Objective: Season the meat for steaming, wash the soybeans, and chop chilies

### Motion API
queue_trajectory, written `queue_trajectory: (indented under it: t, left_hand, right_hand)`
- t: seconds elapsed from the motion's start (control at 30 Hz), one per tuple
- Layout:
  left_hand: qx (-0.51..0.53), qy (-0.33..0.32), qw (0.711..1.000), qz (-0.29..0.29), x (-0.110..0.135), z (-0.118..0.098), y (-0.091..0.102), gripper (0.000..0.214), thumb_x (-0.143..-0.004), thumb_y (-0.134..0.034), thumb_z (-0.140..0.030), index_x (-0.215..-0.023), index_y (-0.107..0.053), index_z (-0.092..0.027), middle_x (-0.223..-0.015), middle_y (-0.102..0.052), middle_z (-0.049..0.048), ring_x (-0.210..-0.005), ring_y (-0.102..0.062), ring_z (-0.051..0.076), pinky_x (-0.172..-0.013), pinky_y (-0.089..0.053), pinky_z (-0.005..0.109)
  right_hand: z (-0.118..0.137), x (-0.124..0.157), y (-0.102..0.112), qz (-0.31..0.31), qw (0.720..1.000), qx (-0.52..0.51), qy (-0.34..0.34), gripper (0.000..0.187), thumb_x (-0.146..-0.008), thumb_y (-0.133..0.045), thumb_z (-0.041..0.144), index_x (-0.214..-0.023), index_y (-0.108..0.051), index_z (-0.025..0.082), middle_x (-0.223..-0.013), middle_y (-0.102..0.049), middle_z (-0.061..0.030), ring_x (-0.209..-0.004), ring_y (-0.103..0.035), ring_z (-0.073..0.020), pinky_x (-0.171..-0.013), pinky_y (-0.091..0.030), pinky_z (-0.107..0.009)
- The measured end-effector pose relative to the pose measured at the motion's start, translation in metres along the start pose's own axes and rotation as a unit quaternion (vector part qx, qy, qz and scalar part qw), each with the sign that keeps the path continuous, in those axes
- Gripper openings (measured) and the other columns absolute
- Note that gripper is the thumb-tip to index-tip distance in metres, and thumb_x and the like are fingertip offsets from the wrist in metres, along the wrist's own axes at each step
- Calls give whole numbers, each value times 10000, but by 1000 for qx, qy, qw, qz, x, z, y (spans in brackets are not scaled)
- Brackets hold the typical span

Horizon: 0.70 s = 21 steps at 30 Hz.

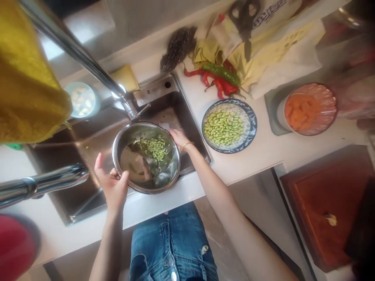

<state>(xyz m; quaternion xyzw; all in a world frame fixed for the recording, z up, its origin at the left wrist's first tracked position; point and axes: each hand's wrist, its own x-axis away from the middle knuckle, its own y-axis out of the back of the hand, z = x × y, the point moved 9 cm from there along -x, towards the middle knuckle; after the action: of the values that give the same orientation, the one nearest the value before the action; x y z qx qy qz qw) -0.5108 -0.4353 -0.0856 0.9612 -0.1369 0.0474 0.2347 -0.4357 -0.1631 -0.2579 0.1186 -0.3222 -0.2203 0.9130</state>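
A metal bowl holds water with a cluster of green bean skins or pieces in it. It is held above the sink's front edge and divider, slightly tilted. My left hand grips its left side, thumb at the rim and one finger sticking out. On the far right rim, my right hand is closed, its fingers partly hidden behind the bowl. To the right, a blue-patterned plate bears shelled green beans.
The steel sink lies below, with a faucet arching over it. A spray head juts in from the left. Red and green peppers, scissors, a bowl of carrot pieces and a bowl of garlic cloves stand around.
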Motion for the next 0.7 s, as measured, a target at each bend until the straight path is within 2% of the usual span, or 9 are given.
queue_trajectory:
  t: [0.07,0.13,0.23,0.37,0.5,0.7]
  left_hand:
    - [23,22,999,-16,9,-7,9,911,-649,-658,-143,-1458,-262,-277,-1039,-604,49,-567,-557,41,-524,-493,162]
    - [40,37,998,-25,18,-16,17,917,-650,-680,-134,-1461,-271,-257,-938,-609,19,-584,-570,54,-560,-503,173]
    - [62,63,995,-39,35,-27,27,914,-649,-719,-132,-1453,-294,-223,-856,-608,-7,-612,-603,72,-594,-515,185]
    - [89,108,989,-42,64,-41,31,926,-665,-738,-142,-1464,-272,-201,-774,-628,-22,-622,-633,93,-601,-527,192]
    - [114,138,983,-42,91,-50,33,962,-687,-746,-166,-1490,-220,-219,-770,-666,-6,-632,-648,103,-638,-550,218]
    - [128,148,980,-41,122,-47,42,1005,-669,-792,-202,-1497,-226,-265,-788,-657,-8,-632,-646,101,-621,-559,217]
  right_hand:
    - [4,11,7,-11,1000,-11,-1,397,-979,-378,297,-1279,-581,133,-1353,-585,-118,-1227,-548,-179,-1053,-395,-313]
    - [8,22,13,-10,1000,-26,6,414,-968,-417,316,-1322,-550,148,-1358,-582,-119,-1228,-554,-192,-1061,-401,-339]
    - [14,38,22,-11,999,-38,37,415,-943,-481,351,-1309,-565,176,-1301,-622,-110,-1199,-580,-213,-1063,-411,-379]
    - [21,58,37,-41,996,9,83,429,-902,-543,358,-1294,-584,190,-1343,-585,-106,-1262,-528,-230,-1104,-378,-401]
    - [27,77,43,-42,990,74,113,436,-880,-557,320,-1290,-590,175,-1343,-575,-129,-1286,-503,-242,-1128,-356,-413]
    - [27,104,48,-3,988,81,129,420,-885,-538,320,-1279,-599,188,-1277,-626,-104,-1188,-583,-236,-1060,-436,-413]
